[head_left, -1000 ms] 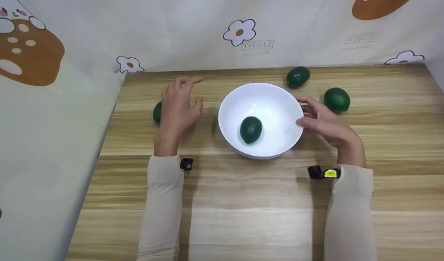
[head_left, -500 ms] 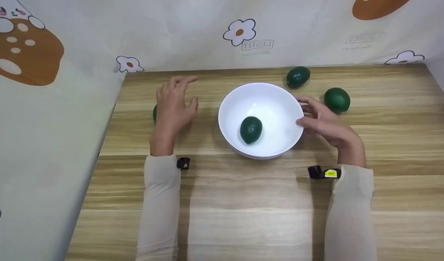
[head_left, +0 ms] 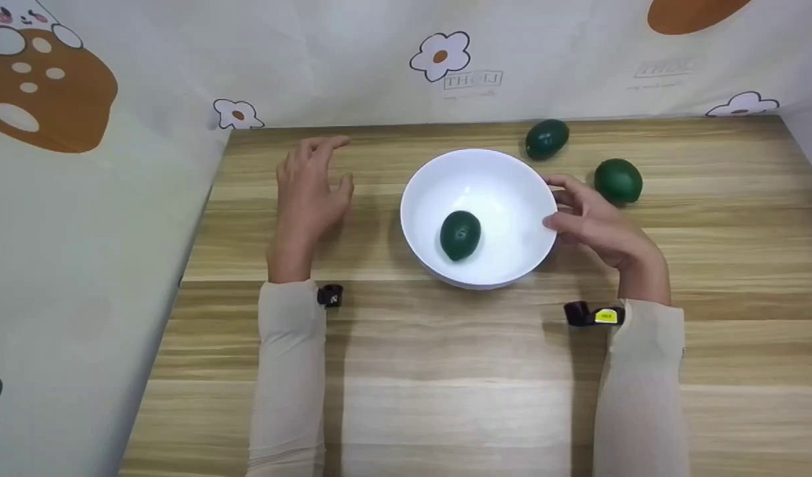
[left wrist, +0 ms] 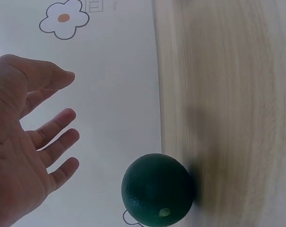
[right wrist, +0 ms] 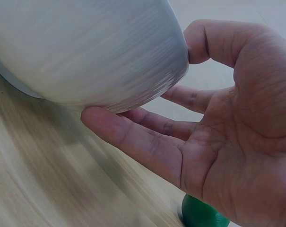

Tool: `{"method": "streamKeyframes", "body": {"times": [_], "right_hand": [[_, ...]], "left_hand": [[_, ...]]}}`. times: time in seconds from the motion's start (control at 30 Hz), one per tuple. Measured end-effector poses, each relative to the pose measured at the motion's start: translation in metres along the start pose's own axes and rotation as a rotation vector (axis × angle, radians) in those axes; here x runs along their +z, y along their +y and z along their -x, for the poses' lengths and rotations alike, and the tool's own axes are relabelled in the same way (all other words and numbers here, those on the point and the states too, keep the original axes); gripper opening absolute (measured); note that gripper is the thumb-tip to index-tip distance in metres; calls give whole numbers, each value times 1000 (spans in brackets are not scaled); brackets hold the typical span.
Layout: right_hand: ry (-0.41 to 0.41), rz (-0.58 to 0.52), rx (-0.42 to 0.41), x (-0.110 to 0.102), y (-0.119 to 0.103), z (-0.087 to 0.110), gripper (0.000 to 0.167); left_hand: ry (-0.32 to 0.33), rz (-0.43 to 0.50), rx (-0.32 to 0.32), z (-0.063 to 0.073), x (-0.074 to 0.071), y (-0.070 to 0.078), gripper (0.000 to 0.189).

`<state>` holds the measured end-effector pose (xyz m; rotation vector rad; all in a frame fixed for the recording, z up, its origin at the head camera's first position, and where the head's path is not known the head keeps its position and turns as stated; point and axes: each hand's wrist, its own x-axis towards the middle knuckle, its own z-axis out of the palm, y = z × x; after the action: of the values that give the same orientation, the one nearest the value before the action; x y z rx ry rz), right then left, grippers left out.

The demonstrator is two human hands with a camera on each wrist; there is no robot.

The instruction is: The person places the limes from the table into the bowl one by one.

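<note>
A white bowl (head_left: pixel 512 232) stands mid-table with a dark green egg-shaped fruit (head_left: pixel 460 235) inside. My right hand (head_left: pixel 595 222) holds the bowl's right side, thumb at the rim and fingers against the outer wall; the right wrist view shows this grip on the bowl wall (right wrist: pixel 100 52) close up. Left of the bowl, my left hand (head_left: pixel 310 199) is held over the table, fingers spread and slightly bent, holding nothing. Another green fruit (left wrist: pixel 157 189) lies near it in the left wrist view, apart from the fingers. In the head view that fruit is hidden by the left hand.
Two more green fruits lie beyond the right hand: one (head_left: pixel 547 139) near the table's back edge, the other (head_left: pixel 618 181) just behind the right knuckles. A printed wall covering (head_left: pixel 353 66) borders the wooden table (head_left: pixel 459 397) at the back and left.
My left hand has moved a little to the left, and the fruit that showed beside it is now covered in the head view. The right hand and the bowl stay in place.
</note>
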<state>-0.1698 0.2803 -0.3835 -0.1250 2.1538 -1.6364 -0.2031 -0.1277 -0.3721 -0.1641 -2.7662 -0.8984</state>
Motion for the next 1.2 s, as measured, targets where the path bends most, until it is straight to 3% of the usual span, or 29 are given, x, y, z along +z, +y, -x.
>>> {"method": "streamKeyframes", "body": {"times": [0.77,1.2], "right_hand": [[12,22,3,1,1,-2,65],[5,-2,-3,0,0,0,65]], "left_hand": [[8,7,-77,3,-6,-20,51],[-39,14,-149,2,-10,-29,54]]}}
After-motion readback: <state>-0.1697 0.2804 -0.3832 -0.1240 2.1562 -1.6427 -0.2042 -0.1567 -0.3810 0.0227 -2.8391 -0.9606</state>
